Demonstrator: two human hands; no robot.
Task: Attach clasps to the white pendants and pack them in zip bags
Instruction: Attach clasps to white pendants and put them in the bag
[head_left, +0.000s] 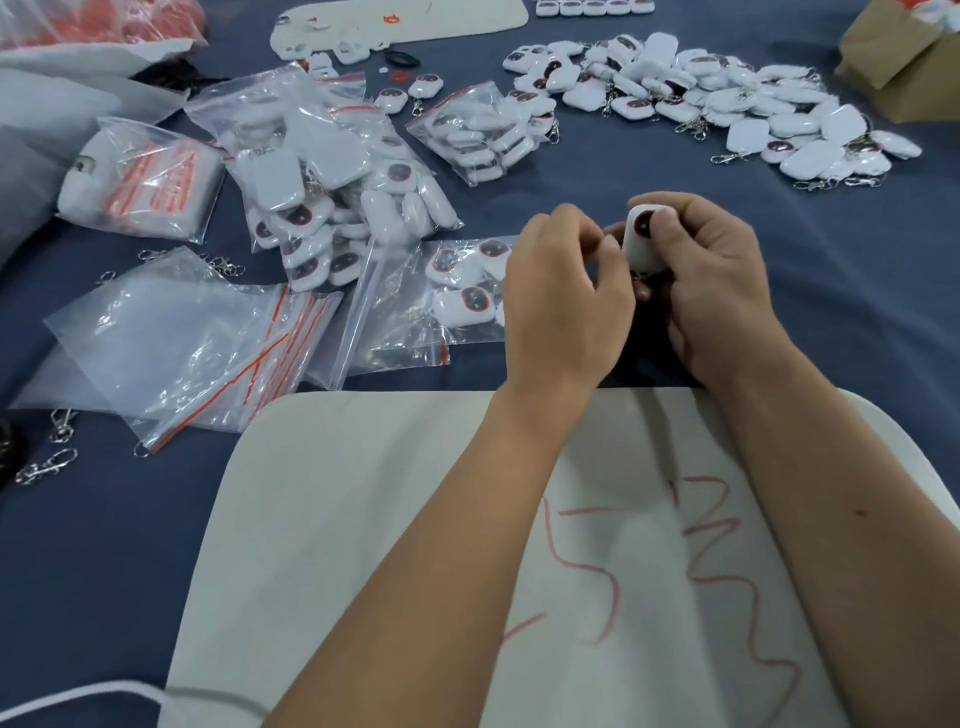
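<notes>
Head view: just above frame centre, a small, rigid, smooth white plastic pendant with a dark red-ringed face (645, 240), judged light and slippery, is gripped by the right hand (719, 291), best held by its edges, while the left hand (563, 301) is pinched at its side on something too small to tell.

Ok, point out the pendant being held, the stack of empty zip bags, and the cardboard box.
held pendant (644, 244), head view, on its white body below the dark window.
empty zip bags (171, 343), head view, on the clear plastic of the top bag.
cardboard box (904, 67), head view, on its brown side wall.
</notes>
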